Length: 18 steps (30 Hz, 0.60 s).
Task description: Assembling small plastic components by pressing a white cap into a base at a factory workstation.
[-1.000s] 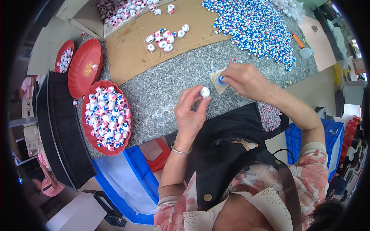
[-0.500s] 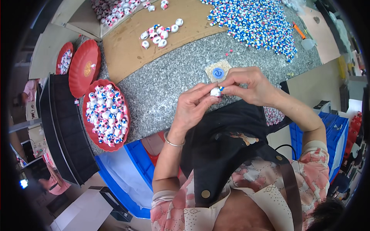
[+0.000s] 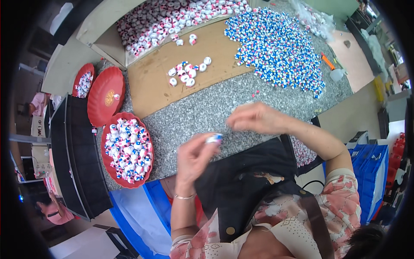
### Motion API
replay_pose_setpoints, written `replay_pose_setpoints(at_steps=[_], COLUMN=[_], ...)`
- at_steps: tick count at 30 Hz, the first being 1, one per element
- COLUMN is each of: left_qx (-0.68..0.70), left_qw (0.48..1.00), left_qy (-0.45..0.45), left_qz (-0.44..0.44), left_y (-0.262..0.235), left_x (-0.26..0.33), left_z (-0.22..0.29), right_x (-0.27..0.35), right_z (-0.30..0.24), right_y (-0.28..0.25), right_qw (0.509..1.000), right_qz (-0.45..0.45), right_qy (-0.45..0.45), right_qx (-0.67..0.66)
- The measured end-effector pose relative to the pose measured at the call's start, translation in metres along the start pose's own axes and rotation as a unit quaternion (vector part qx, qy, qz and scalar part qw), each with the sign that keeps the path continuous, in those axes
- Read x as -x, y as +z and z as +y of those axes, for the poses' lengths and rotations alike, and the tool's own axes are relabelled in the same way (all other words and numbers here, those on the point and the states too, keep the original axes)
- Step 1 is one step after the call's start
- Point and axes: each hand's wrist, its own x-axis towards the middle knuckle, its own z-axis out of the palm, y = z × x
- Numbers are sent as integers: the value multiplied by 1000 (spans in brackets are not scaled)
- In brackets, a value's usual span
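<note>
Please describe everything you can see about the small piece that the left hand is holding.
The small piece is a little rounded thing, white with a blue part on its right end; it looks like plastic. It is blurred, so finer parts cannot be told. The left hand pinches it at the tips of the fingers, raised above the speckled grey table, in front of the person's black apron. The right hand is close, above and to the right, not touching it.

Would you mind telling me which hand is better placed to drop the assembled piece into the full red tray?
Left, probably. The left hand holds the small white-and-blue piece and is nearer the full red tray; the right hand is farther away.
</note>
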Motion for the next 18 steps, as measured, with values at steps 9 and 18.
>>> replay_pose_setpoints(at_steps=[9, 18], left_qx=[-426, -450], left_qw=[824, 844], left_qy=[241, 213], left_qz=[285, 199], left_y=[-75, -17], left_x=[-7, -142], left_z=[26, -34], right_x=[-61, -65], right_z=[87, 84], right_y=[-103, -89], right_qw=[832, 744], right_qz=[35, 22], right_qy=[-64, -156], right_qx=[550, 649])
